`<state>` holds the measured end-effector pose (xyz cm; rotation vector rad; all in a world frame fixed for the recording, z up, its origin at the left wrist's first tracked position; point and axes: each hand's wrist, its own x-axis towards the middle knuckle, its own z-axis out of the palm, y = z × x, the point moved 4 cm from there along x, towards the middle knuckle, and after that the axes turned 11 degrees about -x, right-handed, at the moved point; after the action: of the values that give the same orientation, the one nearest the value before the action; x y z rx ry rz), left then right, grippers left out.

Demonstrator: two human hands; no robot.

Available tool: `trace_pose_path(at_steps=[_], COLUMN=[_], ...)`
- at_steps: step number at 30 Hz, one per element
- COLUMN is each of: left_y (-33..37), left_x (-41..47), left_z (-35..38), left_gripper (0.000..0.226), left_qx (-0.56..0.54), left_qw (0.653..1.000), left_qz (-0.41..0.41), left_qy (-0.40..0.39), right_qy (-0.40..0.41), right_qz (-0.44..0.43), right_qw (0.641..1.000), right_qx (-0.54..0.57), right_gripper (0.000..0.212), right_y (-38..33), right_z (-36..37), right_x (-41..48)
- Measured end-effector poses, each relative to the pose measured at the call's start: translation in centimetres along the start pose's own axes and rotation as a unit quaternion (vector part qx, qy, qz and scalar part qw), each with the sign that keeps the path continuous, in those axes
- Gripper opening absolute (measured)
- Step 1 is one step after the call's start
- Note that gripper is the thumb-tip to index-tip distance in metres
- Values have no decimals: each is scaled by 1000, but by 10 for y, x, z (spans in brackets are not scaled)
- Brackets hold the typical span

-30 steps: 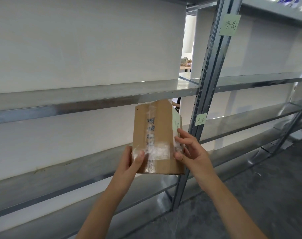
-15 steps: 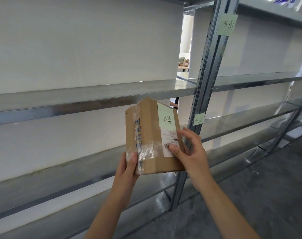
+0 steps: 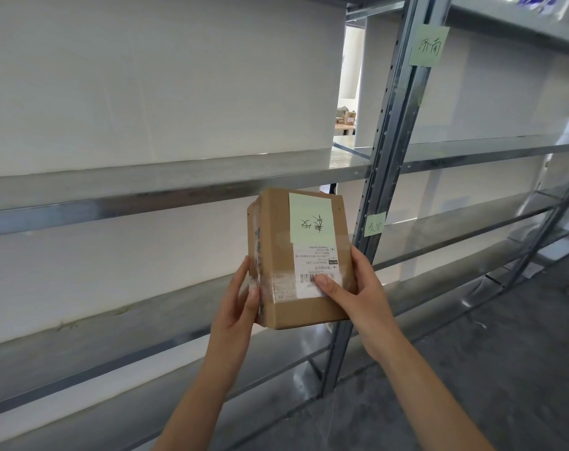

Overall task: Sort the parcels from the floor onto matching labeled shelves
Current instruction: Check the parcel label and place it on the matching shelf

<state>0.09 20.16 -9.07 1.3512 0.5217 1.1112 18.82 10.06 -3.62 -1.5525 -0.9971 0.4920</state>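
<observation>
A small brown cardboard parcel (image 3: 276, 242) is held up in front of the metal shelving (image 3: 179, 190). Its facing side carries a pale green handwritten note (image 3: 311, 219), upside down, above a white shipping label (image 3: 315, 271). My left hand (image 3: 241, 301) grips the parcel's left taped side. My right hand (image 3: 358, 288) holds the right side, thumb pressed on the shipping label. A green tag (image 3: 374, 224) is stuck on the upright post (image 3: 390, 131) just right of the parcel. A second green tag (image 3: 429, 45) is stuck higher on the same post.
Long bare metal shelves run left and right at several heights, backed by white panels. A gap by the post shows a distant table with boxes (image 3: 346, 118). The grey concrete floor (image 3: 471, 369) lies at lower right.
The parcel has been turned in my hands, so the side with the green note and shipping label now faces me instead of the taped side. My right thumb moved onto the label.
</observation>
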Motion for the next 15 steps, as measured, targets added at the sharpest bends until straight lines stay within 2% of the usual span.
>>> trace_pose_path(at_steps=[2, 4, 9, 12, 15], left_y=[0, 0, 7, 12, 16], left_x=[2, 3, 6, 7, 5], left_z=[-2, -4, -8, -11, -12], left_gripper=[51, 52, 54, 67, 59], left_qx=[25, 24, -8, -9, -7], left_qw=[1000, 1000, 998, 996, 996], left_qz=[11, 1, -51, -65, -67], left_qy=[-1, -2, 31, 55, 50], right_qy=[0, 1, -14, -21, -29], right_qz=[-1, 4, 18, 21, 19], right_qw=[1000, 1000, 1000, 1000, 999], right_qx=[-3, -3, 3, 7, 5], right_gripper=[90, 85, 49, 44, 45], right_y=[1, 2, 7, 10, 10], right_z=[0, 0, 3, 6, 4], right_x=[0, -1, -3, -4, -4])
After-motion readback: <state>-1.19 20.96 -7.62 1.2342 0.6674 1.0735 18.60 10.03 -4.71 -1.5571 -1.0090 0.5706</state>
